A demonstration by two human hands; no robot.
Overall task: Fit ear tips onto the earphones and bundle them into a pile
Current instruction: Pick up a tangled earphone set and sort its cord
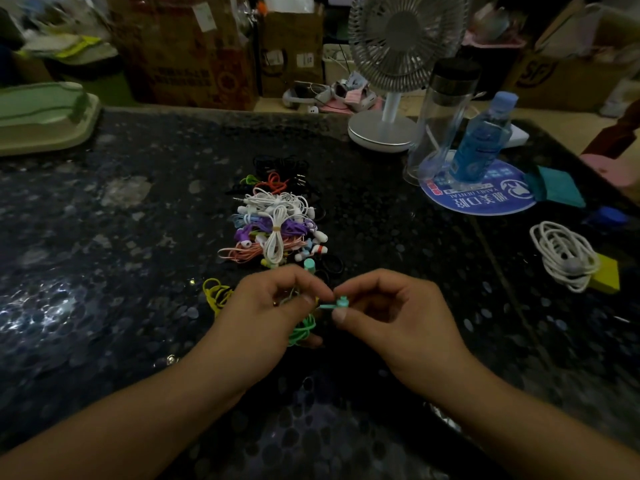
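**Both hands closed on a mint-green earphone**

The right hand (pixel 388 317) pinched a small mint-green plastic earbud (pixel 341 303) between thumb and forefinger. The left hand (pixel 266 313), fingers curled, gripped its coiled mint-green cable (pixel 303 330) (ear tip too blurred to tell). Both hovered over the dark speckled stone tabletop (pixel 121 306). Just beyond lay the pile of bundled multicoloured earphones (pixel 273 223); farther right, a white desk fan (pixel 398 64).
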